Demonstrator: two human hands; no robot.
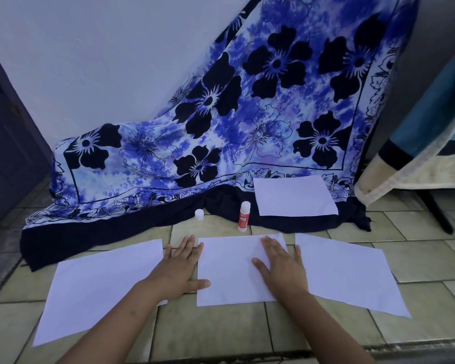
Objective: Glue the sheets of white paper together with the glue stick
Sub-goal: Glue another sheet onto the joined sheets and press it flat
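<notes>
Paper sheet (pixel 229 271) is lying on the tiled floor (pixel 221 332). We are pressing it with the right hand (pixel 281 266) spread flat on it and the left hand (pixel 180 266) spread at its left edge. Uneven pressure is risking creases or shifted layers. The glue stick (pixel 243 216), standing uncapped just behind, is probably drying out.

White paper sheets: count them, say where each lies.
4: left sheet on the tiles, middle sheet under the right hand, right sheet beside it, far sheet on the cloth. Stacked ones could hide.

Behind the middle sheet (pixel 229 258) stands the glue stick (pixel 243 217), cap (pixel 199 214) at left.
</notes>
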